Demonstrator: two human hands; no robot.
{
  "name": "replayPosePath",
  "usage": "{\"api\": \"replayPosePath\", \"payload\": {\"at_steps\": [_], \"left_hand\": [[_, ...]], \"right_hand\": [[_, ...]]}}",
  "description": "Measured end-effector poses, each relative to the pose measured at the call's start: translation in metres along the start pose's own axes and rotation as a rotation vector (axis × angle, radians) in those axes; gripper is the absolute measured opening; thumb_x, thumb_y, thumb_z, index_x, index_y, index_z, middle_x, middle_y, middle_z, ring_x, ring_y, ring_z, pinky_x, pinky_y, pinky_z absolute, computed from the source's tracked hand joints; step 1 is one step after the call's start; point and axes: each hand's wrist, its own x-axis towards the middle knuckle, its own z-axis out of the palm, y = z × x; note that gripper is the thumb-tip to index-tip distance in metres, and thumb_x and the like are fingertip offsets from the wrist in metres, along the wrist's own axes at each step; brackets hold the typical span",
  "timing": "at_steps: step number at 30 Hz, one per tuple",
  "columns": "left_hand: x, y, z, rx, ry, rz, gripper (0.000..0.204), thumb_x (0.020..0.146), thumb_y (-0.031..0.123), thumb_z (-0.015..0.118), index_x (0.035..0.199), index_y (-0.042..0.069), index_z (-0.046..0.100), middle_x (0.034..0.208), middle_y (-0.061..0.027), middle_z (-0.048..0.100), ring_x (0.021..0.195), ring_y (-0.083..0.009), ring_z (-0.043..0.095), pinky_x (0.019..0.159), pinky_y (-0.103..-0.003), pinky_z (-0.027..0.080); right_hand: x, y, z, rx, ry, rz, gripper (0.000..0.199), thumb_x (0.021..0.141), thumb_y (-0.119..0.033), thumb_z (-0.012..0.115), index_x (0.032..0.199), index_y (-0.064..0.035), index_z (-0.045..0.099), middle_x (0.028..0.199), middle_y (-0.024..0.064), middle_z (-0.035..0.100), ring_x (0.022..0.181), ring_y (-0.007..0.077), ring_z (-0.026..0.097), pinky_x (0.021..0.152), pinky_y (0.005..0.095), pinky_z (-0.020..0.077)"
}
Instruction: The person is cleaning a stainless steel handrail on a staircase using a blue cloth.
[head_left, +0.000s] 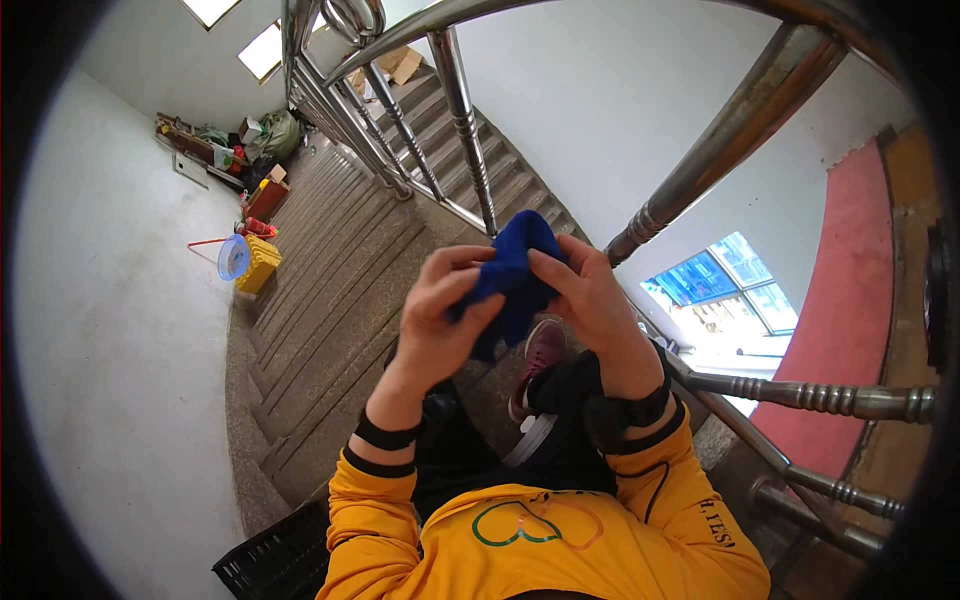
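Observation:
A bunched blue cloth [512,268] is held up in front of me between both hands, above a staircase. My left hand [440,315] grips its lower left part, thumb and fingers closed over the fabric. My right hand [590,300] pinches its right side. Both forearms wear yellow sleeves with black wrist bands. Below the cloth I see my dark trousers and one reddish shoe [540,355] on a step.
A shiny metal railing [470,130] with balusters runs along the right of the grey concrete stairs [330,290]. On the landing below stand a yellow crate [260,265], a blue round lid and piled clutter. A black plastic crate [275,560] sits at lower left. A window [720,285] is at right.

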Motion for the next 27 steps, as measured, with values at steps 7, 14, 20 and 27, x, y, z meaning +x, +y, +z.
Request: {"api": "replayPosePath", "payload": {"at_steps": [7, 14, 20, 27], "left_hand": [[-0.005, 0.006, 0.025, 0.452, 0.042, 0.166, 0.05, 0.063, 0.005, 0.075, 0.11, 0.006, 0.058, 0.12, -0.013, 0.054, 0.103, -0.032, 0.052, 0.087, -0.039, 0.044], [-0.014, -0.019, 0.01, 0.045, 0.044, -0.207, 0.038, 0.075, -0.002, 0.067, 0.112, 0.0, 0.057, 0.106, -0.0075, 0.06, 0.089, -0.0154, 0.057, 0.079, -0.025, 0.045], [0.019, -0.011, 0.004, -0.283, 0.341, -0.451, 0.018, 0.091, 0.011, 0.055, 0.099, -0.003, 0.061, 0.082, 0.0048, 0.058, 0.078, -0.0026, 0.051, 0.069, -0.018, 0.042], [0.09, 0.006, -0.016, -0.448, 0.71, -0.289, 0.02, 0.087, 0.019, 0.06, 0.088, -0.001, 0.063, 0.076, -0.0007, 0.061, 0.059, -0.0074, 0.056, 0.048, -0.021, 0.044]], "right_hand": [[-0.004, 0.001, 0.0, 0.239, -0.096, -0.068, 0.044, 0.088, -0.029, 0.057, 0.116, 0.0026, 0.047, 0.1, 0.0081, 0.06, 0.086, 0.0144, 0.062, 0.068, 0.0288, 0.0545], [-0.008, -0.007, 0.008, -0.083, 0.003, -0.196, 0.041, 0.088, -0.027, 0.057, 0.114, 0.0043, 0.051, 0.1, 0.0099, 0.061, 0.089, 0.0172, 0.061, 0.077, 0.0318, 0.0526], [0.001, 0.001, 0.009, -0.074, 0.034, -0.26, 0.037, 0.087, -0.023, 0.058, 0.112, 0.0046, 0.053, 0.098, 0.0108, 0.063, 0.088, 0.0159, 0.062, 0.077, 0.0306, 0.0516], [-0.002, 0.002, 0.016, -0.157, 0.065, -0.159, 0.023, 0.088, -0.013, 0.058, 0.104, 0.0029, 0.056, 0.085, 0.0096, 0.066, 0.075, 0.0145, 0.064, 0.069, 0.0247, 0.0511]]}}
